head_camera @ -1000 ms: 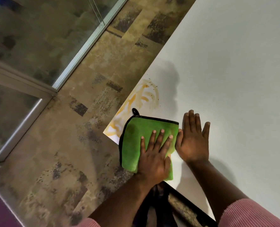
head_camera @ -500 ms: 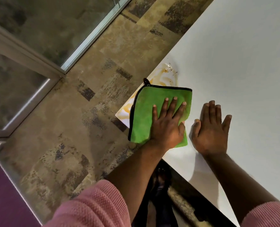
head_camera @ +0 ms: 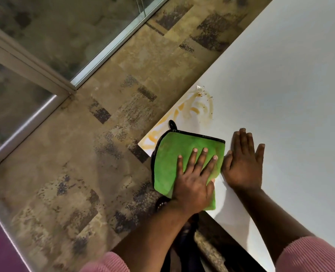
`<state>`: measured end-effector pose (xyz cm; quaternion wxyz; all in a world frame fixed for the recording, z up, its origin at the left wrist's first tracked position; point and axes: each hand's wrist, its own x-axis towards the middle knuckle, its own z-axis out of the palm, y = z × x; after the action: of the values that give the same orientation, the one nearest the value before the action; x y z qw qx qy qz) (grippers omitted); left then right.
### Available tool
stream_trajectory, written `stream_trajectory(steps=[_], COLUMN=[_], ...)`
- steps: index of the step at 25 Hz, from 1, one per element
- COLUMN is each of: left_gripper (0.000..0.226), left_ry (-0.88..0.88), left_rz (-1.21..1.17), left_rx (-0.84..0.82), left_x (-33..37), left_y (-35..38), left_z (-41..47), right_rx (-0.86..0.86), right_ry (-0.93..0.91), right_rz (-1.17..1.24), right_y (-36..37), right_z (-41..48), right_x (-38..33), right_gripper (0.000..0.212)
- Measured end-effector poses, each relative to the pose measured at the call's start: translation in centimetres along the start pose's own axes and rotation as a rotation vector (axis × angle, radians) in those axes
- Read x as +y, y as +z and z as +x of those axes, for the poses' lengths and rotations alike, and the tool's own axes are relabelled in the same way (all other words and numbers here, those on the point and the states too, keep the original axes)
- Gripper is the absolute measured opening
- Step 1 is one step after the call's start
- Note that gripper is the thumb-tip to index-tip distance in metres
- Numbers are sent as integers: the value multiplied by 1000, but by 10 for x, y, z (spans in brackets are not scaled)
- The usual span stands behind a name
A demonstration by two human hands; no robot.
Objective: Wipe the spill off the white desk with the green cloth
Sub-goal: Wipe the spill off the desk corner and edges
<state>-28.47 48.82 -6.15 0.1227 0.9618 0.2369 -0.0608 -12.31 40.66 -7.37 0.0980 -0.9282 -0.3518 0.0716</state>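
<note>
An orange-yellow spill (head_camera: 194, 109) is smeared on the white desk (head_camera: 284, 81) near its left corner. The folded green cloth (head_camera: 171, 154), black-edged with a small loop, lies flat on that corner just below the smear and partly overhangs the edge. My left hand (head_camera: 194, 180) presses flat on the cloth with its fingers spread. Beside it to the right, my right hand (head_camera: 243, 162) rests palm down on the bare desk, fingers apart, touching nothing else.
The desk's left edge runs diagonally, with mottled brown carpet floor (head_camera: 84, 173) beyond it. A glass partition with a metal frame (head_camera: 51, 75) stands at the upper left. Something dark (head_camera: 188, 238) sits under the desk's near edge.
My left hand pushed the cloth forward over the smear, then drew it back toward me, uncovering more of the streaks. My right hand stayed flat on the desk.
</note>
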Motion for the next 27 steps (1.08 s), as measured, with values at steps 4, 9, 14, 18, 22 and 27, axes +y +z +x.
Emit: stream_trajectory(steps=[4,9,14,18,22,27], left_gripper=[78,76,72,75,70,70], left_ry=[-17,-59,-108,-116,-136,-42], left_rz=[-6,-22,-59,-55,-42,-9], left_rx=[15,47,87,73,35,79], left_x=[-3,-11,-15,-9,-3,-24], left_y=[-5,-21,-33,-29,-14,-20], left_z=[53,133,178,149,105,118], right_rx=[17,90,89,61,31,-73], right_ry=[12,-16,6,12,-14,-24], right_rz=[7,7,-11,-12,-7,-4], right_y=[3,6,10,4,-2,-11], right_z=[1,-1,-1,0,-3,52], right_x=[0,2,-2,-3,-3,10], right_gripper=[70,66,70,69,64,66])
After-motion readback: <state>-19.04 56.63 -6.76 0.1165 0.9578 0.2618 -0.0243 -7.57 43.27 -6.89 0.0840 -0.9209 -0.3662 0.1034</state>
